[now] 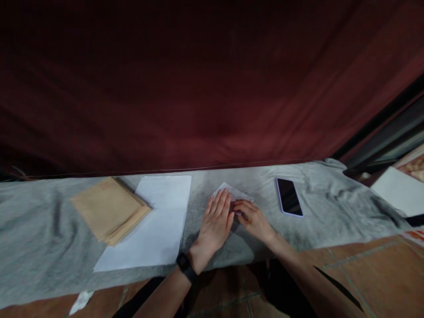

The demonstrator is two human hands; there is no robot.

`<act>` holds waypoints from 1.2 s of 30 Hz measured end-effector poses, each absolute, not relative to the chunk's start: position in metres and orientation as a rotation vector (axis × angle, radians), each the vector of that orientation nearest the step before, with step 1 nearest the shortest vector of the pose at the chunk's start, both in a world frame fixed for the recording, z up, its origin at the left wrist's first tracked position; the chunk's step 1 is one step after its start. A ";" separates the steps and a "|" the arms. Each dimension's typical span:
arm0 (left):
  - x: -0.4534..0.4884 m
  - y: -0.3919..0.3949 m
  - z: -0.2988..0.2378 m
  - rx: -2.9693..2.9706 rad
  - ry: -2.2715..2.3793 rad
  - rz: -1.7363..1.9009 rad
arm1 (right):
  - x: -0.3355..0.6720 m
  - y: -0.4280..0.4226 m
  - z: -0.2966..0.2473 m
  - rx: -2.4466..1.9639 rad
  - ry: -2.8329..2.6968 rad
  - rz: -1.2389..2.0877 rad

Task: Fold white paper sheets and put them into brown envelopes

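1. One small, pale, pointed piece of paper, apparently folded (239, 194), is seen mid-scene, lying on soft grey cloth (327, 207) and partly covered by both hands
2. By the left hand (215, 221), laid palm down with fingers extended, the paper's left part is covered and seemingly pinned; pressure is best applied evenly, so that slipping is avoided
3. By the right hand (254, 221), with fingers curled, the paper's right part is touched; whether it is pinched cannot be told. Edges are best aligned before any crease is pressed, and slow strokes are advised, since little firm backing is likely to be given by cloth
4. To the right, one black-screened phone in a pale purple case (289, 197) is counted
5. To the left, one rectangular pile of plain white paper (162, 221) is counted; its sheets cannot be
6. Across its left side, one stack of brown paper envelopes (107, 205) is laid, several edges being shown
7. On the far side, one dark red curtain (212, 88) is seen
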State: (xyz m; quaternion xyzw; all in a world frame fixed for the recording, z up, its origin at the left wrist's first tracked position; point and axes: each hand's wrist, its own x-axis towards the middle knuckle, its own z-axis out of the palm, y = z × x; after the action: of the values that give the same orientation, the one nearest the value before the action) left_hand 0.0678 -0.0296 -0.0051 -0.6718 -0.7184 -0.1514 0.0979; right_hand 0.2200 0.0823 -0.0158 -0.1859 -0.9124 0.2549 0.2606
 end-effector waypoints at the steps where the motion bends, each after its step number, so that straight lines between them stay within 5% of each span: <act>1: 0.067 -0.029 -0.009 -1.994 -2.159 -0.437 | 0.222 0.080 -0.019 -0.491 -2.511 0.679; 11: 0.068 -0.021 -0.033 -1.913 -2.413 -0.279 | 0.249 0.102 -0.034 -0.619 -2.610 0.626; 25: 0.091 -0.005 -0.038 -2.094 -2.210 -0.365 | 0.233 0.095 -0.009 -0.905 -2.480 0.975; 36: 0.088 -0.003 -0.045 -2.105 -2.206 -0.292 | 0.225 0.078 -0.048 -0.848 -2.671 0.532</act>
State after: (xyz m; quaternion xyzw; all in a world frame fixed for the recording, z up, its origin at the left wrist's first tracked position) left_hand 0.0884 -0.0026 -0.0454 -0.6867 -0.7196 -0.0953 0.0394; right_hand 0.2249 0.0782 -0.0482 -0.2941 -0.9266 0.1847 0.1441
